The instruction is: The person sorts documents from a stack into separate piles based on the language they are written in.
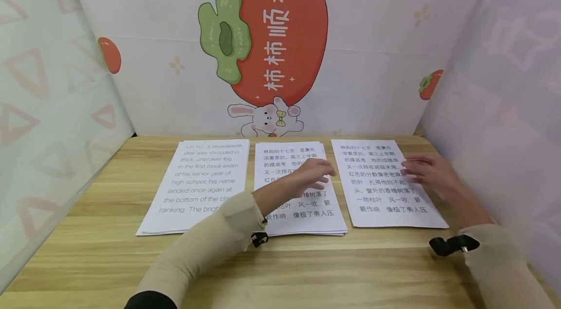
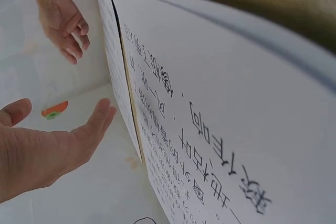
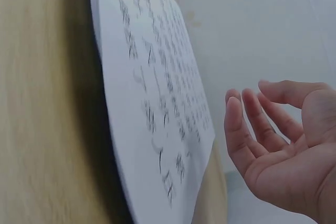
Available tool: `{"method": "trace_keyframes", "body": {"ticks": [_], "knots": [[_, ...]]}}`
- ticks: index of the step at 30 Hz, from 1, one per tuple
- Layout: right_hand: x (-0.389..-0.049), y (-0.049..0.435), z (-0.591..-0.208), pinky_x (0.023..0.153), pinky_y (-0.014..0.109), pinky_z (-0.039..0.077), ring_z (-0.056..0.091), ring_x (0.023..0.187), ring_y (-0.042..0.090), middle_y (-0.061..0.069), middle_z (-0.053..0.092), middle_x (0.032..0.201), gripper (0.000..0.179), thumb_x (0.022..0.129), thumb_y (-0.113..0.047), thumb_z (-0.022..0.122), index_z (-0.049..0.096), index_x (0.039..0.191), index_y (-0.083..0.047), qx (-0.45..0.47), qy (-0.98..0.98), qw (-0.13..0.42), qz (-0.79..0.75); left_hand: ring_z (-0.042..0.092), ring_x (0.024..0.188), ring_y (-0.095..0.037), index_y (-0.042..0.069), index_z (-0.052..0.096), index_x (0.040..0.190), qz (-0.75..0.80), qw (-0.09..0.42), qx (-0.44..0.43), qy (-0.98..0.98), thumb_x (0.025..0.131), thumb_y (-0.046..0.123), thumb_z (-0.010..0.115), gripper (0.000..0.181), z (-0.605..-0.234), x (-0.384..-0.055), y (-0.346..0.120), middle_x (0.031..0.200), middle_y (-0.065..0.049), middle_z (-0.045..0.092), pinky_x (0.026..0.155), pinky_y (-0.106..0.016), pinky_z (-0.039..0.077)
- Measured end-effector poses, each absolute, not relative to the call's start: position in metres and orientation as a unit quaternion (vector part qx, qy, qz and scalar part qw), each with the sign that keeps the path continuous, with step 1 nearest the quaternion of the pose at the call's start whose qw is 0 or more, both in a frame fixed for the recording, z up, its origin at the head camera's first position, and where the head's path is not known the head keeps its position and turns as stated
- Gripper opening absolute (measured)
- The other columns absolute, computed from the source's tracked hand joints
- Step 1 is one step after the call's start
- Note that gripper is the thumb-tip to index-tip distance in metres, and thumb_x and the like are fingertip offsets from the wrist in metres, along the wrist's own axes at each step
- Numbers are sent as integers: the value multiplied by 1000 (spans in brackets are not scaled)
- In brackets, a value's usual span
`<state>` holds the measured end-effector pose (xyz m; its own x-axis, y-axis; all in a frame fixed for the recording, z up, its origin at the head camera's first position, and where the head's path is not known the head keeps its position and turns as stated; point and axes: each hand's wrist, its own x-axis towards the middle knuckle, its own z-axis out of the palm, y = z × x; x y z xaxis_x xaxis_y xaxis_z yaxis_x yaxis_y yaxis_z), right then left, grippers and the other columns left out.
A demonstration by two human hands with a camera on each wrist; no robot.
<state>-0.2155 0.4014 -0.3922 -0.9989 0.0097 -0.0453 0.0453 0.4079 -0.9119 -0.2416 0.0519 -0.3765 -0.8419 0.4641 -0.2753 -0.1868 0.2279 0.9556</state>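
Three stacks of printed paper lie side by side on the wooden table. On the left is the English-text stack (image 1: 201,182); in the middle, a Chinese-text stack (image 1: 302,226); on the right, another Chinese-text stack (image 1: 377,202). My left hand (image 1: 308,175) hovers over the middle stack with relaxed fingers pointing right and nothing in its grasp. At the right edge of the right stack is my right hand (image 1: 431,176), its fingers loosely bent and overlapping the sheet in the head view. The right wrist view shows this hand (image 3: 283,145) holding nothing.
The wooden table (image 1: 280,270) runs up to a white backdrop (image 1: 364,90) printed with a large red persimmon (image 1: 302,22) and a rabbit. Patterned cloth walls stand at the left (image 1: 48,85) and right (image 1: 495,80). Each wrist wears a black strap-mounted device.
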Motion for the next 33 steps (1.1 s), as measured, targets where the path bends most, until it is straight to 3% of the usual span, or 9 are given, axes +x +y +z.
{"method": "trace_keyframes", "body": {"ticks": [8, 15, 20, 33], "knots": [[-222, 370, -383, 83, 30, 64, 74, 94, 10, -9, 73, 107, 45, 103, -18, 66, 52, 138, 7, -33, 815, 32, -578, 58, 132, -34, 0, 50, 150, 597, 262, 99, 752, 100, 17, 62, 54, -374, -241, 29, 138, -15, 64, 106, -40, 55], [-226, 344, -384, 88, 34, 63, 74, 97, 12, 9, 70, 123, 58, 103, -20, 67, 44, 145, 12, -43, 818, 53, -571, 59, 132, -33, 1, 51, 150, 589, 252, 99, 761, 103, 19, 59, 51, -375, -242, 7, 141, -16, 62, 104, -40, 56], [-229, 327, -387, 90, 34, 63, 74, 99, 13, 23, 64, 132, 58, 103, -19, 66, 43, 147, 12, -48, 812, 70, -578, 57, 133, -35, 1, 50, 151, 597, 247, 91, 758, 105, 19, 58, 50, -374, -242, -9, 147, -17, 57, 107, -42, 54], [-237, 295, -390, 87, 34, 63, 74, 99, 13, 31, 59, 137, 56, 104, -18, 63, 44, 146, 13, -68, 805, 80, -585, 55, 135, -36, 0, 48, 152, 603, 219, 42, 766, 108, 20, 50, 48, -374, -243, -46, 145, -18, 59, 107, -43, 53]]}}
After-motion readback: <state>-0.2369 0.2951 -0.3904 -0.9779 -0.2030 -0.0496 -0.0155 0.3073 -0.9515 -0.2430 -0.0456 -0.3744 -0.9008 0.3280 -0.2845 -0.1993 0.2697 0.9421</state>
